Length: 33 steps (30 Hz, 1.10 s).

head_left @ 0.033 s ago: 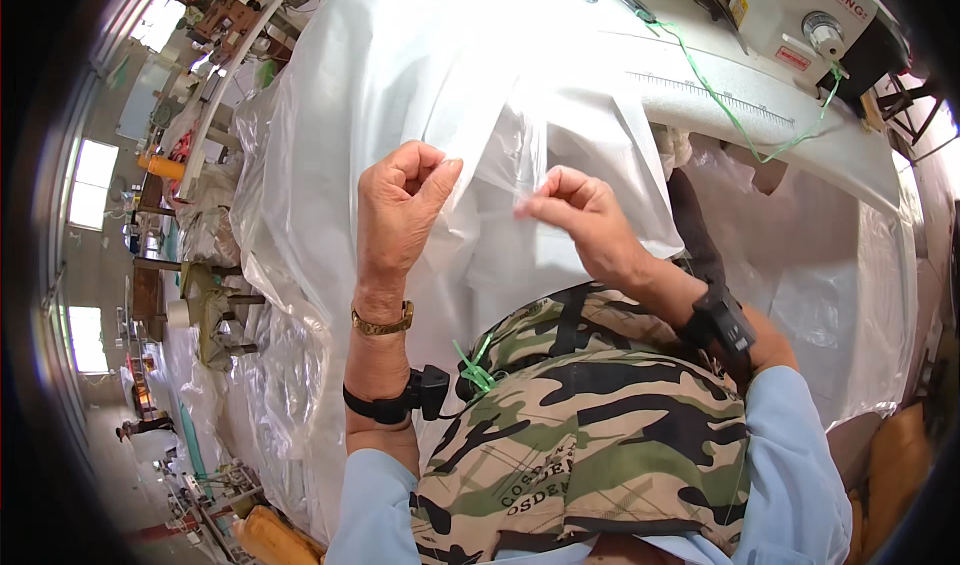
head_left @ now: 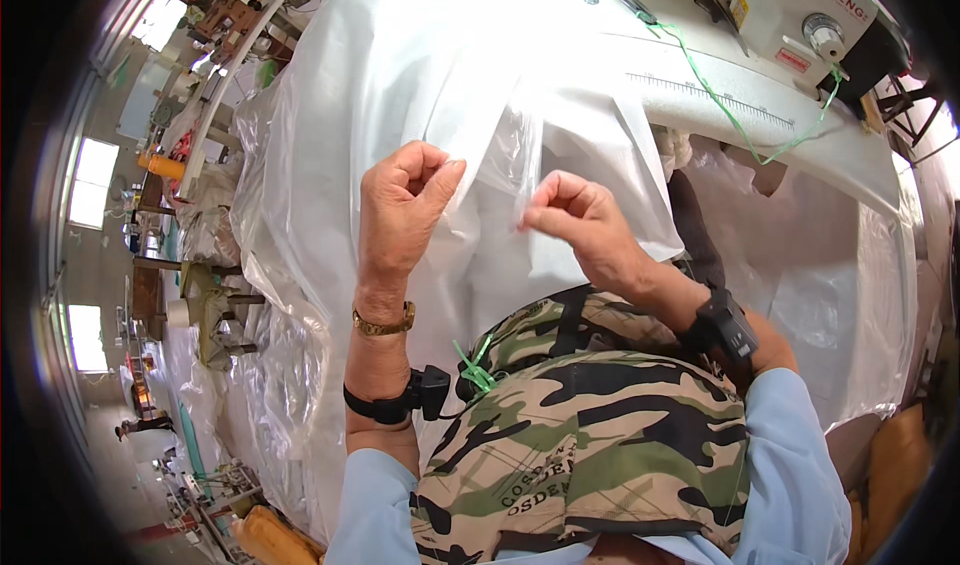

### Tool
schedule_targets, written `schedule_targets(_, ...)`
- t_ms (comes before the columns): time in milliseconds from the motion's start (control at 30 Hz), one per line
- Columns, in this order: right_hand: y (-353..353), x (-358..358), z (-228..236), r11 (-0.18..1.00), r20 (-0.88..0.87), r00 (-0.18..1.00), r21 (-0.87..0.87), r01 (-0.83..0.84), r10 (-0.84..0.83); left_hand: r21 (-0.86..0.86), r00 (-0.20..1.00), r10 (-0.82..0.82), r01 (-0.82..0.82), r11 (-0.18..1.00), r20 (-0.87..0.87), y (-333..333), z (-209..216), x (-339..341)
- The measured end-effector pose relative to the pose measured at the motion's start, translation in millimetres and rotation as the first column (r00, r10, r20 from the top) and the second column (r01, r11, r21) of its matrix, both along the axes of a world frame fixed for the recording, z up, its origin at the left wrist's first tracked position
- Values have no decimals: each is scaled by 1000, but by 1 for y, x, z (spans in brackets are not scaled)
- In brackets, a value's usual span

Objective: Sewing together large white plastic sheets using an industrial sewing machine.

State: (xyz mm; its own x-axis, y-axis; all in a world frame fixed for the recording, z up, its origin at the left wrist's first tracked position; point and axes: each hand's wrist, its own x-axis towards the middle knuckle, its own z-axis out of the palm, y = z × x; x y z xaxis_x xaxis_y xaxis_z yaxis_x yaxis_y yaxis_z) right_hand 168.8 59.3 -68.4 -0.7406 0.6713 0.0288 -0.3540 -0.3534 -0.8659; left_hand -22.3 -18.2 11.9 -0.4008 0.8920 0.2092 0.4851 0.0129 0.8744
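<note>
Moves very little since the earlier frame: eases the right hand (head_left: 585, 215) slightly down and to the right, nudges the left hand (head_left: 405, 205) a touch to the right. Presses the left grip into a tight thumb-and-index pinch, apparently on a raised fold of the white sheet (head_left: 345, 125). Brings right thumb and index close together beside a strip of clear film (head_left: 515, 145); cannot tell, from the blurred tips, about full closure or any catch on the film. Has the white sheet between and beyond both hands, spread from the surface (head_left: 860, 165) down towards the camouflage apron (head_left: 620, 395).

Could lose the fold from the left grip, given so small a pinch on so slick-looking a material. Could crease, stretch or tear the clear film by pulling unevenly. Could also drag the white sheet askew, with so much hanging to the left. Might snag loose material on the black wrist device (head_left: 727, 323) or the slack green cord (head_left: 705, 80).

Shows dark lettering on the apron, then a ruled scale (head_left: 710, 98) with small numerals along the surface. Farthest out, carries a red brand mark on the white machine (head_left: 785, 10), plus a red label (head_left: 793, 59) and a yellow label (head_left: 739, 11).
</note>
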Motion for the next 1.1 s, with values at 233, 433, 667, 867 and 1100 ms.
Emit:
schedule_targets(233, -20, 0, -4, 988, -34, 997, -141, -70, 66, -32, 996, -37, 40, 999, 81, 0, -4, 9)
schedule_targets(433, -42, -11, -5, 991, 169, 982, -90, 95, -79, -30, 996, -28, 30, 999, 81, 1, -7, 6)
schedule_targets(667, -30, -5, 10, 989, -39, 989, -38, -141, 140, -40, 999, -33, 33, 999, 4, 2, -1, 5)
schedule_targets(867, -29, 18, 26, 981, -110, 975, 16, -193, 194, -53, 999, -37, 39, 998, 38, 0, 4, 7)
schedule_targets(1100, -36, 13, 43, 902, 88, 994, 430, 21, -65, -38, 981, -156, 161, 986, 115, 0, -3, 19)
